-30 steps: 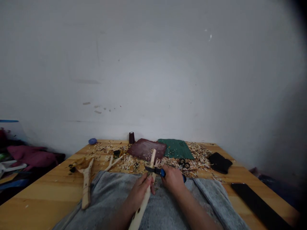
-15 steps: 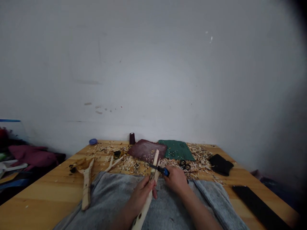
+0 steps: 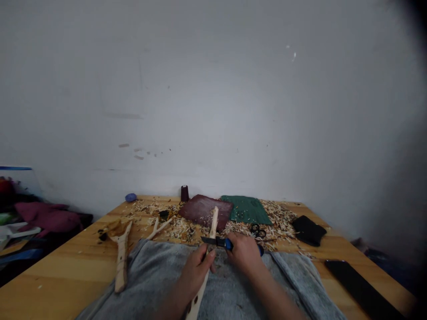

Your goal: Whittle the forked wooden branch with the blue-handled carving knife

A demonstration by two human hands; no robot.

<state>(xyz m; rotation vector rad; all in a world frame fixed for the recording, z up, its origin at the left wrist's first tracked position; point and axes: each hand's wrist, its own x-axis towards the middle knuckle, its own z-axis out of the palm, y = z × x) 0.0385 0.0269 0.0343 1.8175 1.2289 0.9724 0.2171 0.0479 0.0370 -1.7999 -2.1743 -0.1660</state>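
My left hand is wrapped round a peeled wooden stick, which slants up and away from me over the cloth. Closed on the blue and black handle of a knife is my right hand. The knife's dark blade lies across the stick just above my left thumb. Under both hands a grey cloth is spread over the table edge. My left fingers hide part of the stick.
Wood shavings cover the back of the wooden table, around maroon leather, green leather and scissors. Forked sticks lie left. A thread cone stands behind; a black slab lies right.
The knife has moved down the stick, closer to my left hand, and its blade now lies nearly level across it. The stick's tip has shifted slightly left.
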